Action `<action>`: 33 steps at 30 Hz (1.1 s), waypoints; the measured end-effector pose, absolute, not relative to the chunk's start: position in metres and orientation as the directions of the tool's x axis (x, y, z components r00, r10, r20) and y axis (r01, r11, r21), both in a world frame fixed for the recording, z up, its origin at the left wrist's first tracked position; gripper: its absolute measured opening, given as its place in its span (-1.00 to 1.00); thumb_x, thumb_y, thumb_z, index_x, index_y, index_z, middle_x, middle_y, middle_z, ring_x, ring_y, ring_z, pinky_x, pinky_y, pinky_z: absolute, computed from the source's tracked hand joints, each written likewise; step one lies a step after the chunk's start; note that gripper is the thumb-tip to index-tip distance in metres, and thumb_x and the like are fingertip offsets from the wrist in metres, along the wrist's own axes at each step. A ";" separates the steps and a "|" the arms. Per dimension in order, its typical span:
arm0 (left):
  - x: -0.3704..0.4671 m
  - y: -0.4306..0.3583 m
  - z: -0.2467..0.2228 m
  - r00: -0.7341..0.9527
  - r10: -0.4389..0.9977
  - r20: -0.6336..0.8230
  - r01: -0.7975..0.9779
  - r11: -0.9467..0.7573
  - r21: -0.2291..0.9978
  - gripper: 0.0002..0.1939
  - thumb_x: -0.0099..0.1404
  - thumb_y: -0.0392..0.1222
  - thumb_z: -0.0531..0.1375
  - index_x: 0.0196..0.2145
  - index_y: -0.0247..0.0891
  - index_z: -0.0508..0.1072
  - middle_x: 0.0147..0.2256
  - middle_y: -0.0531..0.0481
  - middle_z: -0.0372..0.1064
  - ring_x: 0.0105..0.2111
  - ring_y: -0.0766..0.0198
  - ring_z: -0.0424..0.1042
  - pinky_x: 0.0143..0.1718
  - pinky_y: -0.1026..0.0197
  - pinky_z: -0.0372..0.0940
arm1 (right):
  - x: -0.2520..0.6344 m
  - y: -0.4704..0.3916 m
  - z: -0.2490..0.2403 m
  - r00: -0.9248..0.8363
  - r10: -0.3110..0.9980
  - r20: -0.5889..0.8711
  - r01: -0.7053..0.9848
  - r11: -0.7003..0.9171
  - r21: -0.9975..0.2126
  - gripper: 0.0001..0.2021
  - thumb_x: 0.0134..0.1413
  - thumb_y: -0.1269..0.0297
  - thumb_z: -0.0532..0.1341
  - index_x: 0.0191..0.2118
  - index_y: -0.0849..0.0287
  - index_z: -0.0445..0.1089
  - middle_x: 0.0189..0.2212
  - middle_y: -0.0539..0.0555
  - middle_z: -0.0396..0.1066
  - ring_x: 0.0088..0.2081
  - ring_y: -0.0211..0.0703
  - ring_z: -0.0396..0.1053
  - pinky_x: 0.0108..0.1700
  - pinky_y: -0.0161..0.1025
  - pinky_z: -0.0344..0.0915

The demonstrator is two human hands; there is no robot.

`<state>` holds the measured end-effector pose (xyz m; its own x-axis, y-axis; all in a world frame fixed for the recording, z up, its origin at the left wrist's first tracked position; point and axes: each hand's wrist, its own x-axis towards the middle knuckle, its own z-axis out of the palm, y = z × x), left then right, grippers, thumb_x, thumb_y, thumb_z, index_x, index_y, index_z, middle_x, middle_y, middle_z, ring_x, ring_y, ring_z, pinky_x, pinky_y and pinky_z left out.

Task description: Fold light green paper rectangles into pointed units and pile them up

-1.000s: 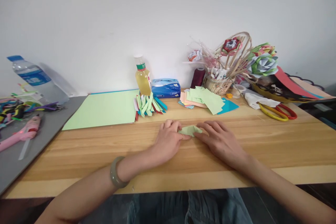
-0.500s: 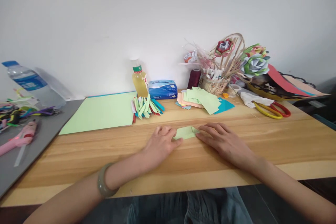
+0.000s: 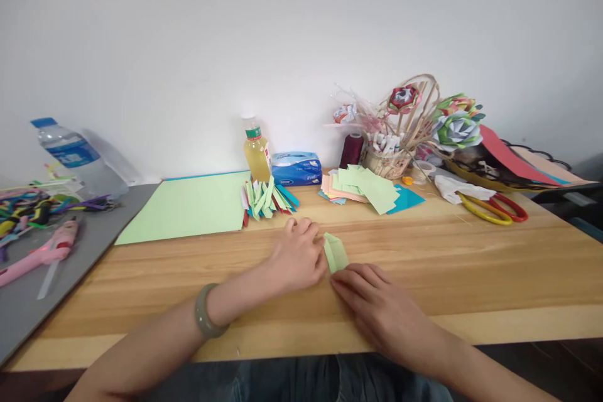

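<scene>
A small folded piece of light green paper [image 3: 336,254] lies on the wooden table [image 3: 188,276], its long side pointing toward the table's front edge. My right hand [image 3: 377,301] has its fingers together, with thumb and fingertips pinching the paper's near end. At the paper's left edge is my left hand [image 3: 299,254], its fingers curled and closed; what its fingertips hold, if anything, is hidden.
Behind stand a yellow drink bottle [image 3: 257,154], folded paper strips [image 3: 262,198], a blue tissue pack [image 3: 296,168] and stacked paper squares [image 3: 360,183]. Scissors [image 3: 494,207] lie right. A pink glue gun [image 3: 49,251] rests on a grey board left.
The green paper has turned from lying crosswise to pointing toward the front edge. My right hand has moved left and nearer the front edge. My left fingers have curled. The view has shifted slightly.
</scene>
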<state>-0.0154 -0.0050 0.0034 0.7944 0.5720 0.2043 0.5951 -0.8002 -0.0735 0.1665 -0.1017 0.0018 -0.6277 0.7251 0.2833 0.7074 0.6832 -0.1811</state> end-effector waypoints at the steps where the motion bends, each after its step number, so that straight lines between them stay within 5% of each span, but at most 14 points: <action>1: -0.012 -0.004 0.004 0.795 0.572 0.200 0.592 -0.804 -0.052 -0.68 0.28 -0.07 0.08 -0.11 -0.30 0.41 -0.19 -0.16 0.26 -0.11 0.04 0.14 -0.16 0.00 0.04 | 0.162 -0.100 0.004 -0.619 0.748 0.239 0.707 0.663 -0.245 -0.63 0.00 0.49 0.06 -0.02 0.26 0.34 -0.11 0.21 0.39 -0.08 0.01 0.29 -0.03 -0.05 0.26; 6: -0.010 0.014 0.000 0.812 0.558 0.171 0.538 -0.829 0.154 -0.73 0.31 -0.06 0.08 -0.06 -0.06 0.40 -0.17 -0.03 0.23 -0.12 0.14 0.13 -0.13 0.08 0.06 | 0.173 -0.066 0.012 -0.545 0.800 0.252 0.657 0.594 -0.464 -0.57 -0.06 0.61 -0.01 -0.11 0.13 0.38 -0.18 0.08 0.44 -0.15 -0.17 0.36 -0.10 -0.20 0.31; 10: -0.011 0.029 -0.003 0.809 0.563 0.166 0.509 -0.814 0.280 -0.80 0.27 -0.06 0.14 -0.16 -0.06 0.47 -0.17 0.02 0.25 -0.10 0.17 0.12 -0.10 0.10 0.06 | 0.195 -0.038 0.003 -0.555 0.767 0.322 0.702 0.640 -0.314 -0.50 -0.05 0.64 -0.04 0.01 0.16 0.32 -0.11 0.14 0.41 -0.07 -0.09 0.31 -0.05 -0.09 0.29; 17: -0.013 0.012 0.003 0.725 0.651 0.227 0.560 -0.748 0.358 -0.82 0.31 -0.21 0.11 -0.24 -0.14 0.51 -0.31 0.04 0.42 -0.19 0.24 0.23 -0.12 0.12 0.08 | 0.202 -0.046 -0.010 -0.556 0.779 0.289 0.795 0.600 -0.090 -0.68 0.14 0.48 0.03 -0.01 0.20 0.33 -0.17 0.17 0.39 -0.11 -0.03 0.31 -0.10 -0.07 0.31; 24: -0.018 0.001 -0.002 0.716 0.668 0.204 0.607 -0.739 0.292 -0.84 0.22 -0.12 0.20 -0.27 -0.25 0.44 -0.30 0.02 0.40 -0.19 0.22 0.27 -0.15 0.14 0.15 | 0.204 -0.041 -0.012 -0.523 0.772 0.363 0.785 0.601 -0.148 -0.71 0.19 0.44 -0.01 -0.05 0.19 0.35 -0.25 0.17 0.41 -0.19 -0.09 0.35 -0.19 -0.14 0.36; 29: -0.018 0.001 0.000 0.745 0.615 0.259 0.596 -0.788 0.156 -0.69 0.23 -0.16 0.18 -0.08 -0.28 0.35 -0.18 -0.10 0.30 -0.12 0.12 0.20 -0.13 0.09 0.19 | 0.205 -0.037 -0.010 -0.521 0.769 0.371 0.769 0.611 -0.188 -0.72 0.19 0.41 0.01 -0.04 0.18 0.35 -0.26 0.16 0.40 -0.20 -0.09 0.36 -0.19 -0.14 0.37; 33: -0.019 0.001 0.000 0.766 0.590 0.254 0.592 -0.802 0.077 -0.81 0.28 -0.15 0.12 -0.21 -0.26 0.44 -0.24 -0.11 0.26 -0.13 0.11 0.19 -0.14 0.07 0.20 | 0.205 -0.034 -0.010 -0.528 0.767 0.364 0.764 0.616 -0.191 -0.72 0.17 0.42 0.01 -0.06 0.18 0.36 -0.27 0.17 0.39 -0.22 -0.10 0.37 -0.21 -0.15 0.38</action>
<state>-0.0187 0.0012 0.0000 0.7664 0.5901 0.2540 0.5921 -0.8022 0.0769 0.2053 -0.0344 -0.0095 -0.5277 0.7674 0.3642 0.7640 0.6162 -0.1914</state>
